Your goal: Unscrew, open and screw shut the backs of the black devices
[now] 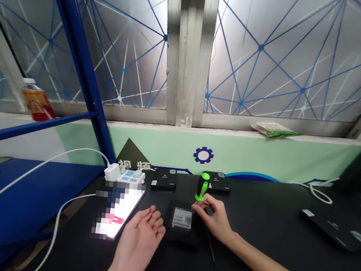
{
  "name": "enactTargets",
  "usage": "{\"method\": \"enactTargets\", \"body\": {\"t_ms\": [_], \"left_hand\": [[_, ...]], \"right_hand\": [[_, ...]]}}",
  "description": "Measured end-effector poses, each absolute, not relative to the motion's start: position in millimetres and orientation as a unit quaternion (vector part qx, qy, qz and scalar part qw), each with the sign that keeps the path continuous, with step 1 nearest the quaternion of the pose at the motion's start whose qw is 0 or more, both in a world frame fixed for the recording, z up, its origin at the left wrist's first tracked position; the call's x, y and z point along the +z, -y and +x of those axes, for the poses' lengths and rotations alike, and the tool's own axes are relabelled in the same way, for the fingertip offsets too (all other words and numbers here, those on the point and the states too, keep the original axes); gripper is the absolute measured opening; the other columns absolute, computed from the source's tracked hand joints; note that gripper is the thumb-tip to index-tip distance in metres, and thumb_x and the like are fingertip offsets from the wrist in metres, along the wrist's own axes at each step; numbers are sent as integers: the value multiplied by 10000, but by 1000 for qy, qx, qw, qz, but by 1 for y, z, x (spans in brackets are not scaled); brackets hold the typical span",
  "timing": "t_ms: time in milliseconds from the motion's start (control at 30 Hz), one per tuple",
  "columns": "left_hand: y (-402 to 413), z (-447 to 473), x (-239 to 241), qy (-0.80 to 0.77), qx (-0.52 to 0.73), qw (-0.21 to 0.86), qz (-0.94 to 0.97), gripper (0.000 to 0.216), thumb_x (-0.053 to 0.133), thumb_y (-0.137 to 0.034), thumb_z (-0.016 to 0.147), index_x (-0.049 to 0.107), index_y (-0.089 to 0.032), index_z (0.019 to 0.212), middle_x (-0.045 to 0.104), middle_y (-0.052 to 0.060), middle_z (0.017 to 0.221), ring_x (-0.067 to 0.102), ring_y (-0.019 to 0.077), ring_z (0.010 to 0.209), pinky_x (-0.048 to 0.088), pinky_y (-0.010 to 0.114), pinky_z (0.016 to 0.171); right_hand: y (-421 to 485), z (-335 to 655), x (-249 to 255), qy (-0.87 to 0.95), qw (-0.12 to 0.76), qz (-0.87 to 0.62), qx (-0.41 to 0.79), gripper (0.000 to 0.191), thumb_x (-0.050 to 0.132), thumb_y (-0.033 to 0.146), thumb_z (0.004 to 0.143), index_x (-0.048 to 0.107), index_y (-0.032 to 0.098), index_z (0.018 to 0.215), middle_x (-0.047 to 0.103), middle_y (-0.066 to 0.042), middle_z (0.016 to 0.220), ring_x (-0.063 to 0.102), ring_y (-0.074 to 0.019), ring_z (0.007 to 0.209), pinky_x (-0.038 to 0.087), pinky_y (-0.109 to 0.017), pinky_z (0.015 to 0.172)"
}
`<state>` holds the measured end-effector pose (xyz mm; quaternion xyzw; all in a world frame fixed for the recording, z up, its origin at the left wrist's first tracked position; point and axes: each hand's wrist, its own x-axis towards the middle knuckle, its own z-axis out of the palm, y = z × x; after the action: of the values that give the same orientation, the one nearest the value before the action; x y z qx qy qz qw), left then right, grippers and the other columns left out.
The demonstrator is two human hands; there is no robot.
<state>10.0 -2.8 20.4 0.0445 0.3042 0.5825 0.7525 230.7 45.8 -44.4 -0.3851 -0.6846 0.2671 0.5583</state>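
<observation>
My right hand [213, 215] pinches a screwdriver [203, 186] with a black and bright green handle, just below the handle. It stands nearly upright over the right edge of a black box [181, 231]. The box lies flat and has a white printed label [182, 218] on top. Its screwdriver tip is hidden by my fingers. At the box's left side rests my left hand [143, 235], palm turned up, fingers loosely curled, with nothing visible in it. A thin dark rod [211, 247] lies on the table right of the box; whether it joins the screwdriver, I cannot tell.
A lit phone [121, 213] lies left of my left hand. Behind are a power strip [132, 177] with a white charger [113, 171] and two black boxes, one left [164, 179] and one right [220, 182]. Another black device [334, 231] lies far right. White cables [58, 217] run at left.
</observation>
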Motion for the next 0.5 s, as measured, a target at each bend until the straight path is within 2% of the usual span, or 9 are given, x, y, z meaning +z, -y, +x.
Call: {"method": "enactTargets", "body": {"t_ms": [233,500], "left_hand": [[2,9,19,-304,584,752,45,127,467,-52,904,523,-150,846,428,-8,714,439,109,551,425,243,514],[3,9,20,-307,583,751,42,130,466,-60,909,523,-152,837,430,-10,708,434,107,546,420,241,511]], "right_hand": [[-43,231,-39,697,543,-378,275,233,602,362,940,619,198,775,743,-48,775,663,-184,673,517,-293,681],[-41,233,-36,712,536,-376,255,243,582,357,957,669,187,806,745,-49,759,646,-181,643,499,-291,671]]}}
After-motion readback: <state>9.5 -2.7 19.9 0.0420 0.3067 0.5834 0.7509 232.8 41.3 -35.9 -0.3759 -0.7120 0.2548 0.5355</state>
